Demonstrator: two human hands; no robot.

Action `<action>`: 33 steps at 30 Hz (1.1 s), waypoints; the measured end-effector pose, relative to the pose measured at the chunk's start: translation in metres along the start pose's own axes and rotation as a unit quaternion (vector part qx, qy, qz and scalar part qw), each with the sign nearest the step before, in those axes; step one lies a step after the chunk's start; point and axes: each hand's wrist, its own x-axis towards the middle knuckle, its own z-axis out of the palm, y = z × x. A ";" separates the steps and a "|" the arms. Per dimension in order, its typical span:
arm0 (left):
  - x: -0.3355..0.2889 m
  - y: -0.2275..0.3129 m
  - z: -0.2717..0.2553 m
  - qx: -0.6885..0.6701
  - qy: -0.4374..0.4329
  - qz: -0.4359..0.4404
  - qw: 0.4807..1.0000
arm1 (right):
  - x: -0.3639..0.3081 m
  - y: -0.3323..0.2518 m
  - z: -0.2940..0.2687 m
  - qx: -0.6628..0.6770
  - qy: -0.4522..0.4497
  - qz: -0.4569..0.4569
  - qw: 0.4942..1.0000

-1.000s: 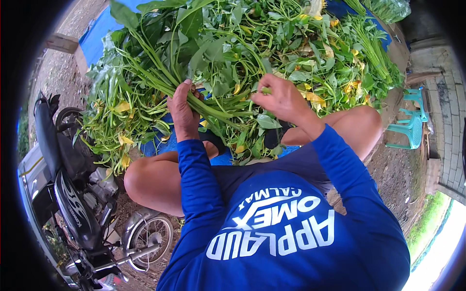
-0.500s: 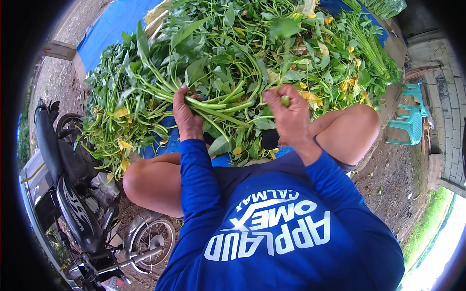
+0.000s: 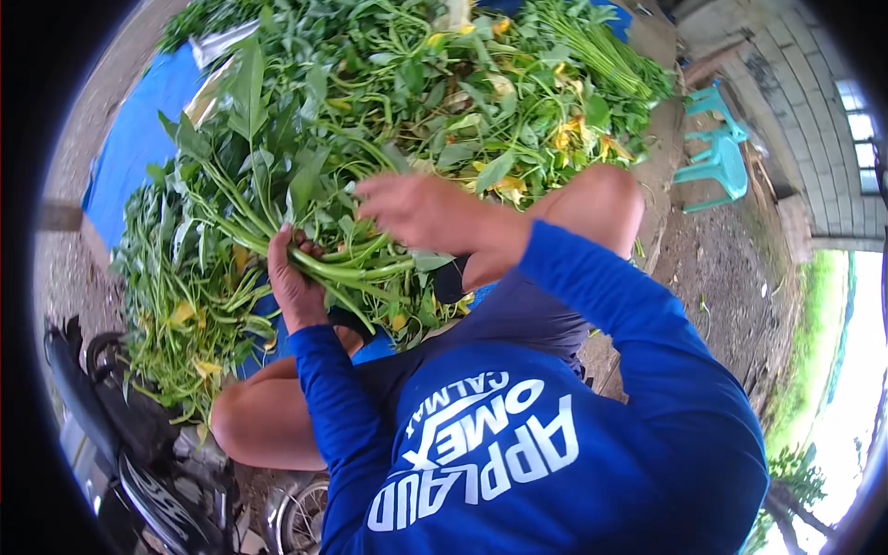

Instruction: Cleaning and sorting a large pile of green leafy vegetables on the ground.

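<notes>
A bunch of water spinach stems (image 3: 347,270), long and pale green with arrow-shaped leaves, is gripped in my left hand (image 3: 296,277). Its leafy end fans out to the far left, and the stem ends point right. Just above those stem ends is my right hand (image 3: 430,211), smeared by motion, its fingers toward the bunch. Whether anything lies between them I cannot make out. Around both hands spreads a large heap of loose water spinach (image 3: 370,102), with some yellowed leaves (image 3: 573,134) mixed in.
Blue sheeting (image 3: 139,134) lies under the heap. My bent knees flank the near side. A motorcycle (image 3: 139,462) stands at the lower left. Green plastic chairs (image 3: 717,166) are at the right by a block wall (image 3: 795,102). More bundled stems (image 3: 592,46) lie at the far right.
The view has shifted, so the heap and chairs sit further left. My right hand has moved left, close over the held bunch; the green piece it pinched is no longer visible. My left hand keeps its grip.
</notes>
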 end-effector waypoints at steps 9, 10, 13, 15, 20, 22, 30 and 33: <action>0.003 -0.019 0.007 0.054 0.009 -0.027 0.998 | -0.018 -0.015 0.027 -0.096 -0.080 -0.022 0.992; 0.004 -0.019 0.006 0.054 0.013 -0.023 0.998 | -0.019 -0.019 0.026 -0.105 -0.094 -0.026 0.990; 0.008 -0.013 0.000 0.020 0.031 -0.026 0.999 | -0.034 -0.032 0.033 -0.079 -0.072 0.014 0.994; 0.003 -0.004 -0.003 -0.004 0.060 -0.016 0.998 | -0.040 -0.041 0.033 -0.037 -0.081 0.078 0.993; 0.014 -0.004 0.008 -0.017 0.058 -0.020 0.998 | -0.075 -0.041 0.005 -0.040 -0.095 0.123 0.987; 0.020 -0.005 -0.007 -0.061 -0.014 -0.029 0.998 | -0.081 -0.034 -0.015 -0.028 -0.092 0.204 0.974; -0.007 0.007 0.004 -0.089 -0.096 -0.070 0.989 | -0.034 -0.022 -0.060 -0.218 0.087 0.137 0.962; -0.014 0.007 0.010 -0.091 -0.132 -0.090 0.983 | -0.007 -0.039 -0.061 0.044 0.091 0.316 0.943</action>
